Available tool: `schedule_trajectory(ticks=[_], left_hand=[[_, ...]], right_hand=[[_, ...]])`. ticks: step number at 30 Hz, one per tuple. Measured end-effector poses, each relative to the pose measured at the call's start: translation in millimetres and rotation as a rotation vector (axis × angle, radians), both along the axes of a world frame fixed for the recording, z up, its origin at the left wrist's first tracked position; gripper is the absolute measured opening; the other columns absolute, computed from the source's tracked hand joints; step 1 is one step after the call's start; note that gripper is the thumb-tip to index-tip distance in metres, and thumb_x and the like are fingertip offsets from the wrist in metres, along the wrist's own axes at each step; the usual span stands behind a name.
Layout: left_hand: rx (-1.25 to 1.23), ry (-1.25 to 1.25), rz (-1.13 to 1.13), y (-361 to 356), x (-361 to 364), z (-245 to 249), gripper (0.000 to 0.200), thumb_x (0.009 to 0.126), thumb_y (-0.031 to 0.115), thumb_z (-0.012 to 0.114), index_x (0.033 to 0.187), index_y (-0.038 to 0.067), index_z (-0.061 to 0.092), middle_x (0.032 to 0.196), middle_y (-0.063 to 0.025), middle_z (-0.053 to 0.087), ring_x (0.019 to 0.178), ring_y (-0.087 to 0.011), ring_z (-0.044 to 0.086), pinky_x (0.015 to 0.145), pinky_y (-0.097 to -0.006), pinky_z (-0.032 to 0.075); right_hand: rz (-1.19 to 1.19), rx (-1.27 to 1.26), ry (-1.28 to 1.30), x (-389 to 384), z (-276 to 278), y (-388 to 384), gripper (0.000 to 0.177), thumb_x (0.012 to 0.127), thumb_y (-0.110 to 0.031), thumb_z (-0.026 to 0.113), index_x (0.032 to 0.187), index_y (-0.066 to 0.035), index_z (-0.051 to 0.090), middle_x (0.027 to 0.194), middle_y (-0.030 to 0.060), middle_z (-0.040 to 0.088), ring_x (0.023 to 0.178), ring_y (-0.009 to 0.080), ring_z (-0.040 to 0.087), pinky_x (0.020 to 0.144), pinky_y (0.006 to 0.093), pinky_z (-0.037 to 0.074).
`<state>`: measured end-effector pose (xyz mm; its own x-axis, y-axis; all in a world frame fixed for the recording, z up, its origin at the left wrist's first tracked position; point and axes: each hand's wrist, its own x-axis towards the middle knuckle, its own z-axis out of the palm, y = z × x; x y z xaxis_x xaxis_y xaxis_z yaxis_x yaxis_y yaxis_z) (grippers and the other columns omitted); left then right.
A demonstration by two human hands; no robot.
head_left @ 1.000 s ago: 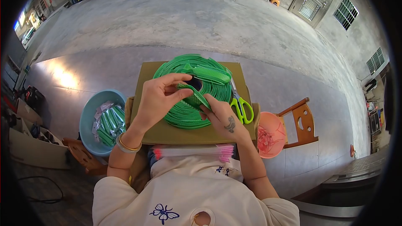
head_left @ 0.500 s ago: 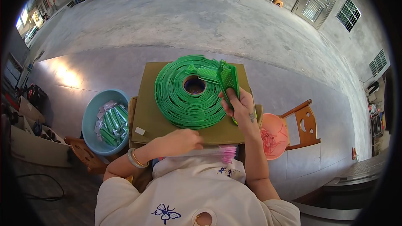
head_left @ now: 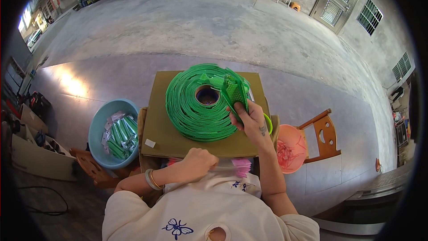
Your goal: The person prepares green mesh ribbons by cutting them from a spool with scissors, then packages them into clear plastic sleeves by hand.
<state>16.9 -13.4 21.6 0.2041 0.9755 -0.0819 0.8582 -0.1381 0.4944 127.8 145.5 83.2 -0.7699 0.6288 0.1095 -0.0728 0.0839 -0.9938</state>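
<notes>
Right hand, right of centre — clamped on folded green strip; left hand, lower centre — at plastic bags, grip unclear.

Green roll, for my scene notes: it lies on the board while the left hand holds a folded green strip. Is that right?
Not quite: the head view shows the right hand, not the left hand, holding the folded green strip. The green roll does lie on the board.

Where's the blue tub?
In the head view, the blue tub is on the floor to the person's left, beside the green roll's table, next to a wooden chair.
</notes>
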Motion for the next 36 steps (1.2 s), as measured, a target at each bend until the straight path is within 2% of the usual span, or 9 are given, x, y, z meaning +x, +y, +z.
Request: schedule_trajectory(ticks=[4,7,15,18,21,24,30,33,36], left_hand=[[-0.116,-0.11,0.097,3,-3,11,0.015,0.074,0.021,0.062,0.072,0.007,0.066,0.065,-0.0133,0.062,0.063,-0.0276,0.062,0.058,-0.0404,0.047],[0.042,-0.282,0.166,3,-4,-1,0.014,0.076,0.02,0.062,0.077,0.007,0.068,0.067,-0.015,0.062,0.062,-0.0277,0.062,0.06,-0.0378,0.048],[0.25,-1.028,0.679,32,-50,37,0.012,0.087,0.005,0.054,0.094,-0.003,0.06,0.075,-0.0074,0.063,0.056,-0.0128,0.062,0.047,-0.0224,0.05],[0.469,-1.152,0.644,43,-65,50,0.017,0.087,0.004,0.053,0.103,-0.003,0.054,0.08,-0.0097,0.061,0.055,-0.016,0.062,0.046,-0.0237,0.051],[0.444,-1.095,0.605,46,-58,57,0.022,0.088,0.004,0.053,0.109,-0.003,0.052,0.08,-0.01,0.059,0.054,-0.0167,0.062,0.044,-0.0246,0.051],[0.344,-1.194,0.549,43,-46,59,0.027,0.089,0.002,0.048,0.115,-0.002,0.051,0.089,-0.0127,0.062,0.058,-0.0177,0.064,0.047,-0.0252,0.052],[0.102,-1.195,0.183,28,-59,44,0.038,0.087,-0.005,0.045,0.125,-0.004,0.044,0.113,-0.0176,0.057,0.096,-0.0266,0.062,0.079,-0.0317,0.054],[0.09,-1.25,0.142,23,-62,43,0.041,0.086,-0.008,0.043,0.127,-0.005,0.042,0.115,-0.0177,0.056,0.106,-0.0275,0.057,0.089,-0.0343,0.049],[0.168,-1.239,0.303,27,-62,42,0.036,0.087,-0.008,0.043,0.122,-0.006,0.047,0.115,-0.0173,0.056,0.1,-0.0242,0.06,0.085,-0.0315,0.052]], right_hand=[[-0.022,-0.024,0.018,0,-1,-1,0.028,0.095,-0.027,0.046,0.091,-0.001,0.057,0.062,-0.0023,0.052,0.047,0.0019,0.042,0.041,0.0169,0.03],[-0.028,-0.022,0.028,0,1,-1,0.029,0.095,-0.028,0.045,0.091,-0.002,0.057,0.062,-0.0017,0.052,0.047,0.0025,0.042,0.041,0.0171,0.03],[0.0,-0.274,0.122,6,6,3,0.03,0.094,-0.029,0.045,0.099,-0.001,0.054,0.059,0.0029,0.051,0.042,0.0058,0.04,0.038,0.0185,0.031],[0.132,-0.357,0.037,4,8,3,0.029,0.093,-0.029,0.046,0.101,-0.002,0.052,0.058,0.004,0.051,0.04,0.007,0.04,0.038,0.0195,0.03],[0.353,-0.468,-0.092,-2,3,-4,0.024,0.093,-0.027,0.047,0.1,-0.005,0.052,0.057,0.0025,0.05,0.04,0.007,0.04,0.038,0.0195,0.03],[0.254,-0.438,-0.126,-15,-12,-5,0.021,0.093,-0.026,0.047,0.098,-0.006,0.051,0.058,0.0019,0.05,0.041,0.0071,0.04,0.037,0.0197,0.029],[0.022,-0.543,0.001,-14,-29,18,0.023,0.095,-0.025,0.042,0.096,-0.003,0.051,0.058,0.0008,0.046,0.04,0.007,0.035,0.035,0.0214,0.027],[-0.001,-0.55,0.021,-12,-30,23,0.025,0.096,-0.024,0.04,0.1,-0.002,0.051,0.059,0.0013,0.047,0.041,0.007,0.036,0.035,0.0215,0.027],[-0.042,-0.545,0.098,-14,-31,19,0.026,0.095,-0.024,0.041,0.105,-0.002,0.051,0.06,0.0021,0.049,0.041,0.0071,0.037,0.036,0.0215,0.028]])
